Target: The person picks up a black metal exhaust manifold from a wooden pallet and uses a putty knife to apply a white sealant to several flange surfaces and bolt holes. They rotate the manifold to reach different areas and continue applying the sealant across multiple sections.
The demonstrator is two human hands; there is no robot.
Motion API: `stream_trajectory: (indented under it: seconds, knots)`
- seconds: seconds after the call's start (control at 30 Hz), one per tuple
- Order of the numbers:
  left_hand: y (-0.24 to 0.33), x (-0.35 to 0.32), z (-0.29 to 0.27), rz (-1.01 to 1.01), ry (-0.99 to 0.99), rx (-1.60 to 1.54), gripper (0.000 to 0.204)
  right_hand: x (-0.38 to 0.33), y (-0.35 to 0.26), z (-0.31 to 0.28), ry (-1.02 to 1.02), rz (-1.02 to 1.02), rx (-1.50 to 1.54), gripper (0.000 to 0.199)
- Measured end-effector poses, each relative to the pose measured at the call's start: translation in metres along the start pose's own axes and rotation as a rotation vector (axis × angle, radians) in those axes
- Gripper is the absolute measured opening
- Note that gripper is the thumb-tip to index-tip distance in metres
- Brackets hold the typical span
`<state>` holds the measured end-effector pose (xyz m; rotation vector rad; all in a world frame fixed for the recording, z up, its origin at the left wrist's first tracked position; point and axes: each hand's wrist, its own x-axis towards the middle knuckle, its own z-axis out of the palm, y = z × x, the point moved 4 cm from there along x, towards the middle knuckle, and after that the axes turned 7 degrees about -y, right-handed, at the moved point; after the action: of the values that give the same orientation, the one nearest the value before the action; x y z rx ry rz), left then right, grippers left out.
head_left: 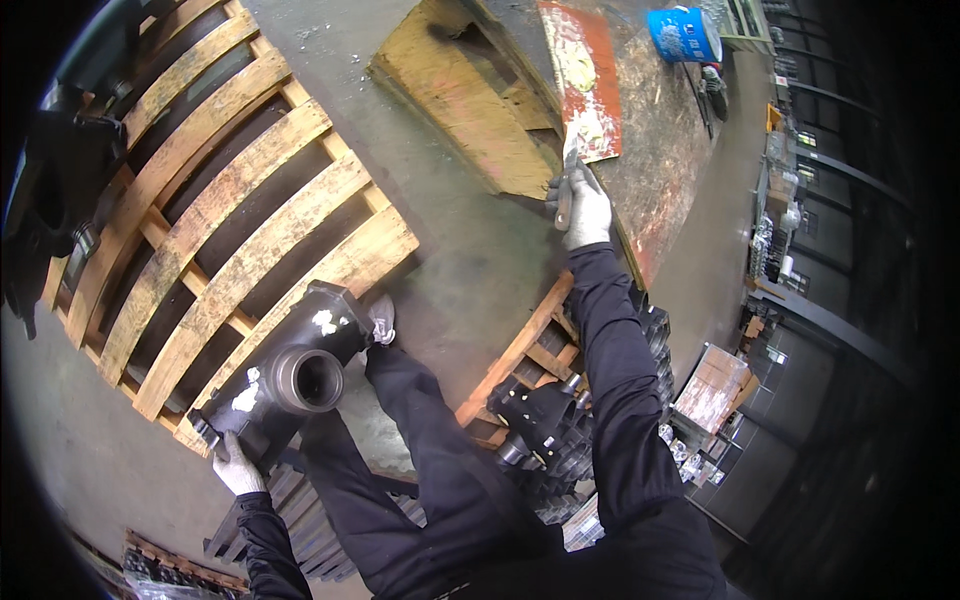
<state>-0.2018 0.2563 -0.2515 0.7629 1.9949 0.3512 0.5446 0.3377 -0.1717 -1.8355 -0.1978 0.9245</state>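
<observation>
In a grey-and-white work glove, my right hand (588, 212) grips a putty knife (565, 205). The knife's blade reaches the near end of a red-orange board (605, 105) smeared with pale putty. My left hand (238, 468), also gloved, is closed on the lower end of a large black metal casting (265, 400). A round machined opening (318, 382) faces up from the casting. White putty patches (246, 388) mark its surface. The casting lies at the near edge of a wooden pallet (240, 240).
A blue bucket (684, 35) stands on the worn tabletop (655, 140) beyond the board. Left of it lies a wooden crate-like piece (465, 95). More black castings (545, 420) sit on a pallet by my right arm. Another dark machine part (60, 190) is at far left.
</observation>
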Motion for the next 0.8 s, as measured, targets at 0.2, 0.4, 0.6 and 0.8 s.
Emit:
stream_trajectory:
  seconds: [0.2,0.4,0.6,0.8]
  knots:
    - [0.026,-0.017,0.008,0.083,-0.008,0.001,0.024,-0.073,0.006,0.058,-0.452,0.142,0.413,0.047]
    - [0.043,-0.034,0.011,0.063,0.0,0.183,0.033,-0.219,0.041,0.162,-0.687,0.37,0.133,0.05]
    - [0.047,-0.037,0.023,0.01,-0.026,-0.041,0.022,-0.346,0.085,0.236,-0.84,0.225,-0.393,0.039]
    - [0.047,-0.042,0.025,0.005,-0.04,-0.061,0.023,-0.385,0.129,0.273,-0.787,-0.117,-0.797,0.042]
